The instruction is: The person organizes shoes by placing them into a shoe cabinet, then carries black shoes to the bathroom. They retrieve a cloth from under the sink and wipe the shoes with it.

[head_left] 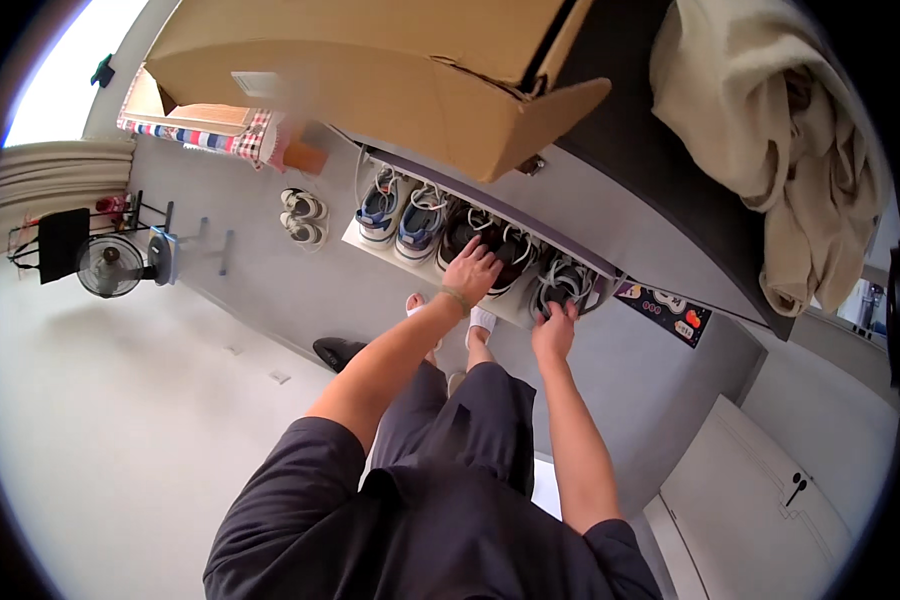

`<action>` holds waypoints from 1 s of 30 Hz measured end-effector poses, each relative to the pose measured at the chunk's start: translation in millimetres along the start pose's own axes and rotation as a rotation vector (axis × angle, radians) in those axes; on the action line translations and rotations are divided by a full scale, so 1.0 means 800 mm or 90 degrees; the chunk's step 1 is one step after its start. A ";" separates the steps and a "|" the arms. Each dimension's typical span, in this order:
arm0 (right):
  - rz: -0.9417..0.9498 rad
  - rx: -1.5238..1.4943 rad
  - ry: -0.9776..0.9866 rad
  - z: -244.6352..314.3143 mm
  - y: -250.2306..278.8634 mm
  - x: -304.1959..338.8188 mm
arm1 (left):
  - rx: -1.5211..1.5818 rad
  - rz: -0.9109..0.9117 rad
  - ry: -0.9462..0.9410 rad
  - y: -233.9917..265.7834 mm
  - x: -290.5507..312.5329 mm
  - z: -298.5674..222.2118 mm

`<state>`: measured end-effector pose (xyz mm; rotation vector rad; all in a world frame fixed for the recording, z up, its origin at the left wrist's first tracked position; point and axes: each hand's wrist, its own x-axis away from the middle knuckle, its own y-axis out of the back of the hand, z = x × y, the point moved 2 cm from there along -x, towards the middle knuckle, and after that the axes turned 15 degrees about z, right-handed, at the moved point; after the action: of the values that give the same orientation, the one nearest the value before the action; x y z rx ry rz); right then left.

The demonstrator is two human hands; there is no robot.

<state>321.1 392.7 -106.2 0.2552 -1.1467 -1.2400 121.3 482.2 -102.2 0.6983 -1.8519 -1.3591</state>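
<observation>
A row of shoes stands on a white pull-out shelf (382,254) under a cabinet. My left hand (473,272) reaches onto a pair of dark brown shoes (462,228) with white laces in the middle of the row, its fingers stretched over them. At the right end of the row, my right hand (553,330) has its fingers bent around the near end of a grey sneaker (566,282) with pale laces; part of the grip is hidden. Left of the dark pair sit blue-and-grey sneakers (421,222).
A large open cardboard box (370,70) sits on the dark cabinet top, with beige cloth (740,110) to its right. White shoes (304,218) stand on the floor at left. Farther left are a fan (110,267) and a curtain (55,190). A white door (750,490) is at lower right.
</observation>
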 end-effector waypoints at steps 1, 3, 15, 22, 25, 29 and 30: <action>-0.011 0.006 -0.002 0.000 -0.004 0.000 | -0.002 0.003 -0.003 0.000 0.006 -0.003; -0.019 0.008 -0.003 0.000 -0.015 0.003 | -0.045 -0.046 0.031 0.000 0.027 -0.011; -0.057 -0.202 0.022 -0.052 -0.009 -0.001 | 0.247 0.088 0.047 -0.019 0.115 -0.064; -0.225 -0.363 0.007 -0.064 -0.071 0.041 | 0.266 0.092 0.103 -0.021 0.112 -0.052; 0.019 -0.844 -0.419 -0.108 -0.136 0.051 | 0.287 0.086 0.157 -0.020 0.124 -0.038; 0.268 -1.344 -0.506 -0.114 -0.189 0.038 | 0.270 0.020 0.208 -0.006 0.132 -0.014; 0.275 -1.304 -0.467 -0.096 -0.202 0.029 | 0.238 -0.009 0.217 -0.004 0.134 0.000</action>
<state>281.5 281.5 -242.8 -1.9428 0.0345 -1.5191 57.8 398.8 -80.3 1.0619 -1.8339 -0.8395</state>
